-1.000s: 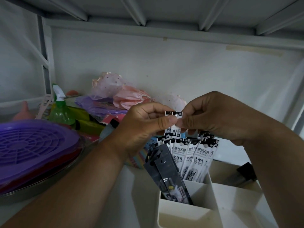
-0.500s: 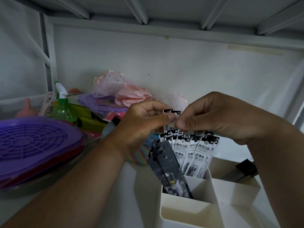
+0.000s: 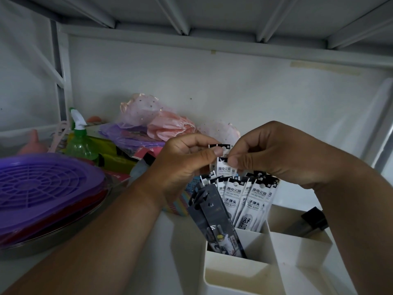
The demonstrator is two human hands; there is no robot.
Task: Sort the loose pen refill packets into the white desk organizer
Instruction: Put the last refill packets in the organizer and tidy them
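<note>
Both hands meet above the white plastic desk organizer [image 3: 251,271]: the left hand [image 3: 182,165] and the right hand [image 3: 274,154] each pinch the top of a flat white-and-black pen refill packet [image 3: 224,167] between thumb and curled fingers, holding it upright just over the packets already standing in the organizer's rear left compartment. Those stored white packets [image 3: 248,199] fan out with their black header strips up, and a couple of dark grey carded packets [image 3: 214,222] lean forward-left in front of them. Such a packet is likely very light, thin and springy, with slick film that could slide between fingertips; the stiff header card around the hang hole looks the surest place to hold, and lowering it straight down between its neighbours should keep it from buckling. A black object [image 3: 314,220], too dim to identify, lies in the rear right compartment. The organizer stands on a pale shelf surface [image 3: 165,252] under a white slatted frame, against a plain white wall. To the left sits a purple plastic grid-patterned lid [image 3: 42,184] on a metal tray, with a green spray bottle [image 3: 79,143] and a pink gauzy bundle [image 3: 157,120] behind.
</note>
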